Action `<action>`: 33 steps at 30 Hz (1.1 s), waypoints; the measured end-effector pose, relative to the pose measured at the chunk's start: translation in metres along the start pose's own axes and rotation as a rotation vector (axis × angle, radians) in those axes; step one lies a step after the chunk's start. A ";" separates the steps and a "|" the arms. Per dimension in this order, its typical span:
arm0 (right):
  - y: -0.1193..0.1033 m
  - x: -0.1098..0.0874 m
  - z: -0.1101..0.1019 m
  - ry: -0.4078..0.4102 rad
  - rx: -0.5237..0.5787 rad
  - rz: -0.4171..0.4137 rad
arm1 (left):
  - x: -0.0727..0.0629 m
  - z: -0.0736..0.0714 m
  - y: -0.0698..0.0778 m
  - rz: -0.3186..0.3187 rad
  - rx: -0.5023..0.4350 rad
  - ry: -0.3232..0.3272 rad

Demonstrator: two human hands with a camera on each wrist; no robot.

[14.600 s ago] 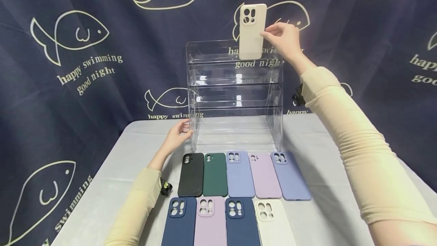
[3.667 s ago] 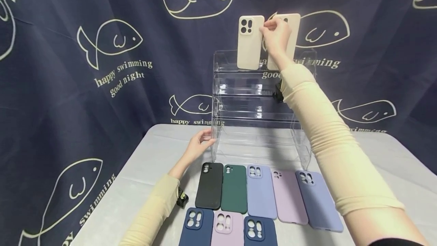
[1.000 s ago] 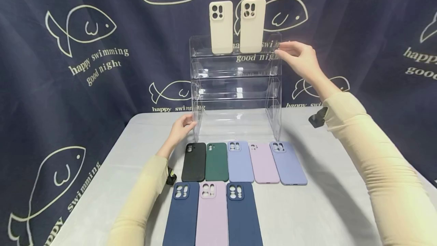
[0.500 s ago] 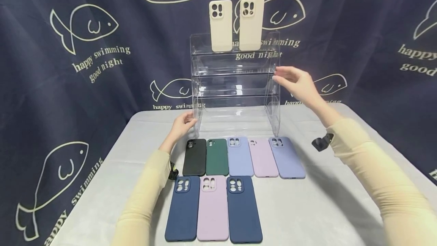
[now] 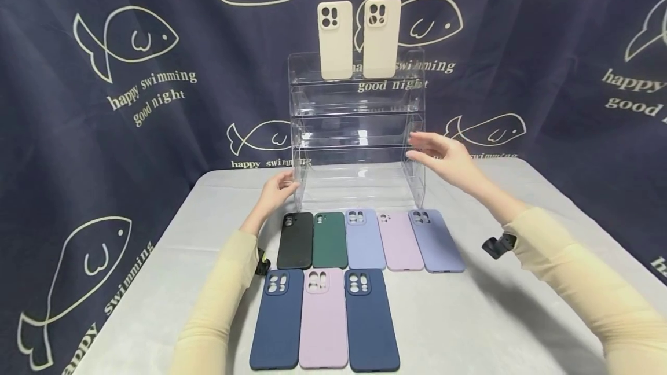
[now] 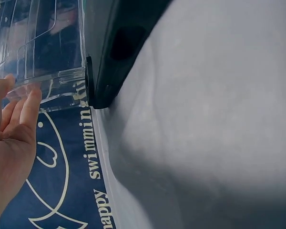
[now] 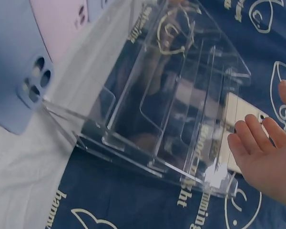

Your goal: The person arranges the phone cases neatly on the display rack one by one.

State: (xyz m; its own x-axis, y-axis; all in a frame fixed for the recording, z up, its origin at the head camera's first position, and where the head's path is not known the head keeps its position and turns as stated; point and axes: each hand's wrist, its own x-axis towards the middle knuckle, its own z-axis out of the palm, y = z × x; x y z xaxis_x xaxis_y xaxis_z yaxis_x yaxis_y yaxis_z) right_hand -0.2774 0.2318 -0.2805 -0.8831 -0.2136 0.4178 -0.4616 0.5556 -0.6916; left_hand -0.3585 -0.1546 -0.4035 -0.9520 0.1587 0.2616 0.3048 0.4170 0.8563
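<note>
A clear acrylic tiered display rack (image 5: 359, 158) stands at the back of the table. On its top tier two white phone cases (image 5: 336, 42) lean upright side by side. My left hand (image 5: 276, 192) holds the rack's lower left side edge, thumb in front and fingers behind, as the left wrist view also shows. My right hand (image 5: 450, 161) is at the rack's right side, fingers extended and parted from the thumb, holding nothing. In the right wrist view this hand (image 7: 267, 152) overlaps the rack's edge, palm visible.
Before the rack lie a black case (image 5: 296, 241), a green case (image 5: 330, 241), two periwinkle cases (image 5: 436, 242) and a lilac case (image 5: 401, 242). Nearer, another lilac case (image 5: 323, 328) lies between two navy cases (image 5: 276, 328). A navy fish-print curtain (image 5: 156, 143) hangs behind the table.
A white case from the front row now stands on the top tier beside the other white one. My right hand has let go and moved down the rack's right side; my left stays put.
</note>
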 end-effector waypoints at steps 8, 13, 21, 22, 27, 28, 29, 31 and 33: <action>0.002 -0.021 0.017 -0.099 0.032 -0.050 | 0.002 0.000 -0.001 -0.008 -0.015 -0.013; 0.002 -0.036 0.029 -0.159 0.068 -0.098 | -0.001 0.002 -0.002 -0.022 -0.038 -0.026; 0.002 -0.057 0.045 -0.225 0.037 -0.109 | -0.002 0.002 -0.005 -0.040 -0.025 -0.024; 0.002 -0.059 0.047 -0.231 0.032 -0.117 | -0.002 0.002 -0.005 -0.041 -0.024 -0.021; 0.004 -0.064 0.060 -0.260 0.048 -0.118 | -0.001 0.001 -0.003 -0.039 -0.023 -0.014; 0.004 -0.065 0.063 -0.264 0.055 -0.113 | 0.000 0.001 -0.003 -0.038 -0.022 -0.014; 0.004 -0.065 0.065 -0.268 0.063 -0.110 | 0.000 0.001 -0.003 -0.038 -0.021 -0.014; 0.004 -0.067 0.070 -0.277 0.084 -0.108 | 0.000 0.001 -0.003 -0.040 -0.029 -0.010; 0.004 -0.069 0.074 -0.290 0.096 -0.109 | 0.000 0.000 -0.004 -0.036 -0.030 -0.010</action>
State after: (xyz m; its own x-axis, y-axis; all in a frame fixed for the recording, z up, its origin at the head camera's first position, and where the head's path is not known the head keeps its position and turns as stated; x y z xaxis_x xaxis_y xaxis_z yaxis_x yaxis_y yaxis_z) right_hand -0.2248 0.1889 -0.3556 -0.8090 -0.4952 0.3167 -0.5484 0.4419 -0.7099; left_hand -0.3599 -0.1560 -0.4076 -0.9620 0.1534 0.2259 0.2693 0.3956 0.8780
